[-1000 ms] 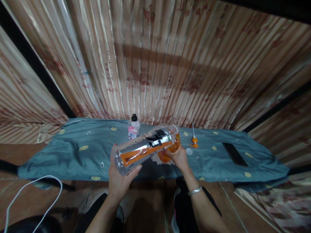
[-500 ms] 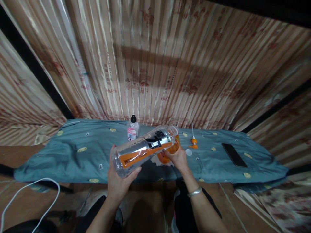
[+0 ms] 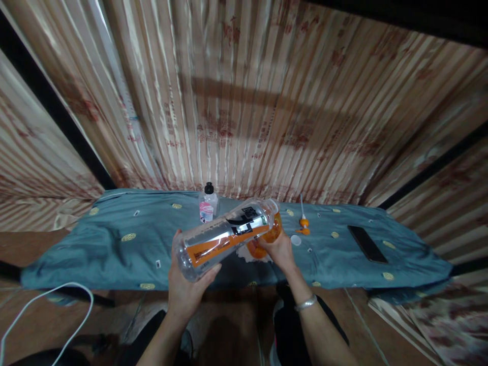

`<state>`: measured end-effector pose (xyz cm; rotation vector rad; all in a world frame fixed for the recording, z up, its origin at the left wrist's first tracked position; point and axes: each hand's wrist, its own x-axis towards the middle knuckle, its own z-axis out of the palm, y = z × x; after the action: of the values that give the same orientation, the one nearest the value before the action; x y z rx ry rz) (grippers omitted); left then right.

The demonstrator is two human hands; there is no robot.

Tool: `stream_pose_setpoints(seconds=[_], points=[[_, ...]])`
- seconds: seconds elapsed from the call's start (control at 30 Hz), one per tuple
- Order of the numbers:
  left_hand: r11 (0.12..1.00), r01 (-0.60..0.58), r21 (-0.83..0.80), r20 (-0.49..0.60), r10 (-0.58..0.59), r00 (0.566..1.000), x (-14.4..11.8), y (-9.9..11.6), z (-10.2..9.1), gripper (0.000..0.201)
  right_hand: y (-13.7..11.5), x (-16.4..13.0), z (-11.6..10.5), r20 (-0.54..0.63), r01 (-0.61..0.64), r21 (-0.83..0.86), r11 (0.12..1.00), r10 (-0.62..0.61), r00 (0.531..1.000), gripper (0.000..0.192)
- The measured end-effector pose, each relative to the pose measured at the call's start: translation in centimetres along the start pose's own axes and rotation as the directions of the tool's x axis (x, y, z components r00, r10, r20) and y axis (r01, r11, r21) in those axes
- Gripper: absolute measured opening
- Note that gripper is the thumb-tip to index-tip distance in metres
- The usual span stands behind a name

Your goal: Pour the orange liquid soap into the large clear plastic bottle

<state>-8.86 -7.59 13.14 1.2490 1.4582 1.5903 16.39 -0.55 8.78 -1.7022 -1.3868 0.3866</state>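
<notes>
My left hand (image 3: 186, 292) is wrapped round the base of a large clear plastic bottle (image 3: 224, 236) with an orange and silver label. The bottle is tilted, its neck up and to the right, with its mouth at the top of a smaller orange bottle (image 3: 273, 231). Around that orange bottle my right hand (image 3: 280, 250) is closed; the large bottle hides part of it. Whether liquid is flowing between them I cannot tell. Under the orange bottle lies a pale, ragged-edged patch (image 3: 247, 255).
An orange pump head (image 3: 304, 223) with its tube and a white disc (image 3: 296, 240) lie on the blue-green cloth (image 3: 114, 244). A black-capped bottle (image 3: 208, 207) stands behind. A dark phone (image 3: 367, 244) rests at right. A white cable (image 3: 76, 284) loops at left; curtains (image 3: 244, 101) hang behind.
Almost nothing differs. Both hands keep hold of the bottles in nearly the same pose, and the whole view has shifted very slightly.
</notes>
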Motion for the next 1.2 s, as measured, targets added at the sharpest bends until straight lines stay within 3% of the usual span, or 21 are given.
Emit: stream_pose_setpoints(seconds=[0.57, 0.83, 1.2], points=[[0.999, -0.043, 0.028, -0.010, 0.044, 0.999, 0.07, -0.35, -0.15, 0.125, 0.09, 0.05, -0.04, 0.011, -0.018, 0.004, 1.000, 0.018, 1.000, 0.059], [1.000, 0.013, 0.011, -0.003, -0.013, 1.000, 0.05, -0.30, -0.27, 0.130, -0.14, 0.05, -0.11, 0.015, -0.014, -0.022, 1.000, 0.015, 1.000, 0.058], [1.000, 0.004, -0.007, -0.007, -0.004, 1.000, -0.01, -0.19, -0.19, 0.126, -0.18, -0.08, -0.08, 0.006, -0.004, 0.000, 1.000, 0.004, 1.000, 0.058]])
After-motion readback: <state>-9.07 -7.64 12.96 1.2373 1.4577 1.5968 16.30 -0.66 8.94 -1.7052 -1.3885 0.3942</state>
